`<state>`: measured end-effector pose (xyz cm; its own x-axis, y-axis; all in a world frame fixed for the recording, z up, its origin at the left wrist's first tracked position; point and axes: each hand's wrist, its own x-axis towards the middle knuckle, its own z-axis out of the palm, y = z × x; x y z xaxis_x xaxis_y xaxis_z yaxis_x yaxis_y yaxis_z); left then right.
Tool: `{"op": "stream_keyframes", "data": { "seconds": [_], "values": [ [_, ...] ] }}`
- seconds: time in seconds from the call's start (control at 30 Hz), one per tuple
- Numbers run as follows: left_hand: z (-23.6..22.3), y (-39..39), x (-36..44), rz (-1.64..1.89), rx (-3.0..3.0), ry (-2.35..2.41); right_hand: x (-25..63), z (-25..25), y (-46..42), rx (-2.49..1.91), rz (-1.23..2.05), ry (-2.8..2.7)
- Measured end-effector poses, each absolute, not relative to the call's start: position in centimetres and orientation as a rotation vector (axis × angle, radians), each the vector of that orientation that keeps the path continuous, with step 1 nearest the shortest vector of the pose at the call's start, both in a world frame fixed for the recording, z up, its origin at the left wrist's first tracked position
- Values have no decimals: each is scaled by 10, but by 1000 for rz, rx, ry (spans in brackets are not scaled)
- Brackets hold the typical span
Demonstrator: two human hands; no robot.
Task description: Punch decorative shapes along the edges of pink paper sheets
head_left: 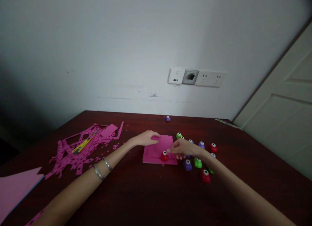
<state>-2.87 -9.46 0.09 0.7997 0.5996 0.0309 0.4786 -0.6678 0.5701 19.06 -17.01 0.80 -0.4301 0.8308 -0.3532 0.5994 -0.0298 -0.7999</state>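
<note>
A stack of pink paper sheets [156, 151] lies on the table before me. My left hand [148, 138] rests at its upper left part, fingers spread and lying on the paper. On the lower right part of the stack stands a red craft punch [164, 156] with a white-and-black round top. Right beside that punch, my right hand [182, 148] hovers over the paper's right edge, fingers curled and the fingertips drawn together. Whether something small is between them is hard to make out. Its palm side is hidden.
More craft punches stand to the right: a purple one [187, 165], a green one [197, 163] and a red one [205, 176]. A small purple punch [168, 118] sits near the wall. Pink paper scraps [87, 138] with a yellow cutter knife [83, 146] lie left; pink sheets [17, 192] lie nearer.
</note>
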Motion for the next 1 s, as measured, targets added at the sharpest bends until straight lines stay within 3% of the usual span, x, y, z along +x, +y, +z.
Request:
{"op": "stream_keyframes", "data": {
  "seconds": [0.17, 0.63, 1.0],
  "values": [
    [5, -96, -26, 395, 2222, 832, 182, 10, -164, -1668, 1621, -1972],
    [19, -108, -7, -276, 1860, 746, 169, 9, -151, -1789, 1768, -1903],
    [-7, -80, 14, -706, 1674, 620, 166, 21, -146, -1773, 2035, -1959]
  ]
}}
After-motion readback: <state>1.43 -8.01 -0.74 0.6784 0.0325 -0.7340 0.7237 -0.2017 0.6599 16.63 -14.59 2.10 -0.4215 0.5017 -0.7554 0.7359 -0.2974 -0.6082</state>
